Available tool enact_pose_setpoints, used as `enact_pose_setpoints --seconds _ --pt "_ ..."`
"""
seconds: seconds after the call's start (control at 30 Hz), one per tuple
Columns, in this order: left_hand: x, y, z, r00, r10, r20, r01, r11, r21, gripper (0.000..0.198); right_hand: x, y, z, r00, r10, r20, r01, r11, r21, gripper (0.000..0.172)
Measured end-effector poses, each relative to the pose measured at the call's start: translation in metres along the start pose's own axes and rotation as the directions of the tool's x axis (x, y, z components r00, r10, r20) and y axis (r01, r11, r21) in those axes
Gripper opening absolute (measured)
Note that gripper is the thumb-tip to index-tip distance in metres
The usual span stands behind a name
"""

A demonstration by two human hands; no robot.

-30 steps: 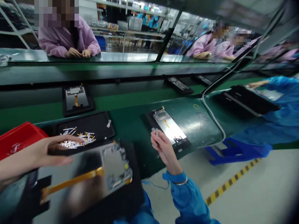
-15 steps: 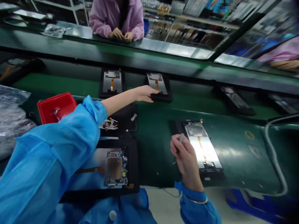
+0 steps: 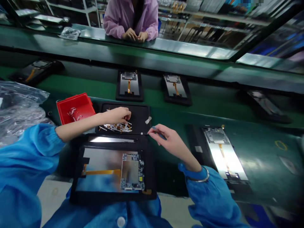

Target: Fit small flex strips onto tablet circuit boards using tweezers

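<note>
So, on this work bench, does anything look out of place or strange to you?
One small white strip lies alone near the right edge of the black tray, apart from the heap of strips by the left hand. It looks stray.

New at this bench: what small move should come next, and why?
Probably lift a strip from the pile of foil strips with the left hand: it is right above the pile in the black tray, while the right hand is occupied pinching a slim blue item.
</note>
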State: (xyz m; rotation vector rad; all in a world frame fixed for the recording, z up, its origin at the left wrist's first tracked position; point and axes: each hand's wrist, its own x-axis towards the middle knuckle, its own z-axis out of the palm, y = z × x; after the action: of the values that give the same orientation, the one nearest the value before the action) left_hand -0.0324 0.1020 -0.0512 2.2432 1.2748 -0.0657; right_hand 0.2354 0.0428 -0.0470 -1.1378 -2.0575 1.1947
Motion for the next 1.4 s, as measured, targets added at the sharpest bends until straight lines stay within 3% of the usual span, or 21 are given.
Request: enact_pose_setpoints --seconds 0.1,0.27,0.43,0.57,0.73,0.87,1.07,1.27,1.4 --pt "0.006 -0.005 0.01 1.0 0.007 -0.005 -0.007 0.999 0.034 0.03 0.011 -0.012 0.004 0.998 -0.061 0.034 0.062 0.997 -0.051 0.017" --pt "0.009 -0.004 0.011 0.995 0.036 -0.096 -0.04 0.998 -0.042 0.03 0.021 -0.017 0.009 0.997 -0.08 0.005 0.08 0.995 -0.059 0.016" --pt "-0.013 0.009 -0.004 0.956 -0.015 -0.294 -0.068 0.961 -0.269 0.008 0.028 -0.021 0.017 0.978 -0.04 -0.203 0.059 0.994 0.089 0.015" --pt "-0.029 0.02 -0.01 0.928 -0.075 -0.365 -0.124 0.861 -0.493 0.009 0.038 -0.028 0.029 0.972 0.008 -0.235 0.039 0.98 0.196 0.022" --pt "-0.034 0.019 -0.007 0.936 -0.113 -0.334 -0.154 0.721 -0.676 0.009 0.061 -0.025 0.044 0.982 0.026 -0.187 0.039 0.942 0.332 0.035" --pt "-0.034 0.014 -0.004 0.937 -0.146 -0.318 -0.144 0.669 -0.729 0.009 0.08 -0.017 0.053 0.996 0.021 -0.092 0.021 0.901 0.434 0.039" --pt "-0.034 0.01 0.004 0.893 -0.286 -0.348 -0.089 0.644 -0.76 0.008 0.089 -0.009 0.057 0.992 0.082 -0.092 -0.033 0.894 0.448 0.041" --pt "-0.025 0.012 0.013 0.877 -0.364 -0.314 -0.081 0.532 -0.843 0.011 0.09 -0.008 0.059 0.989 0.081 -0.123 -0.009 0.868 0.497 0.04" --pt "-0.021 0.009 0.007 0.84 -0.418 -0.346 -0.125 0.471 -0.873 0.01 0.087 -0.006 0.06 0.993 0.088 -0.079 -0.039 0.876 0.48 0.035"
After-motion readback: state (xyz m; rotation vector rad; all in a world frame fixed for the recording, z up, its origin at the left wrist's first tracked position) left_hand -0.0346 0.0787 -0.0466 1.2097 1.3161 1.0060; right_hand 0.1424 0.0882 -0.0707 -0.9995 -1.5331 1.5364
